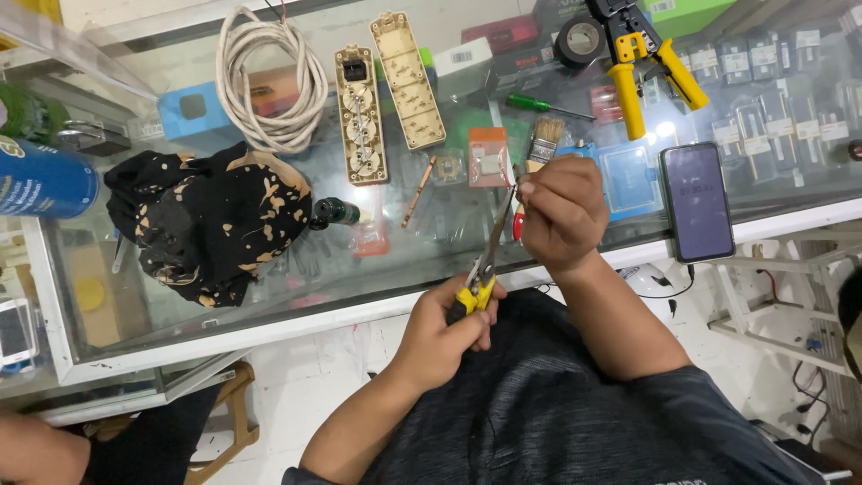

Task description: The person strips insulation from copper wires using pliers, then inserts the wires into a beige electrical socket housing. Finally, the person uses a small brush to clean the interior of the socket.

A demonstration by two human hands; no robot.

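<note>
My left hand (444,330) grips the yellow-and-black handles of a pair of long-nose pliers (489,256), whose thin jaws point up toward my right hand. My right hand (561,211) is closed, pinching something small at its fingertips right where the jaw tips meet; the held piece is too small to make out. A red handle (517,223) pokes out beside my right hand. Both hands hover over the front edge of a glass display counter (377,269).
On the glass lie an opened beige power strip (361,112) with its cover (409,78), a coiled white cable (269,81), a black spotted cloth (211,216), a paintbrush (544,139), a green screwdriver (539,104), yellow crimping pliers (646,63), black tape (580,39), a phone (697,201), a blue can (45,180).
</note>
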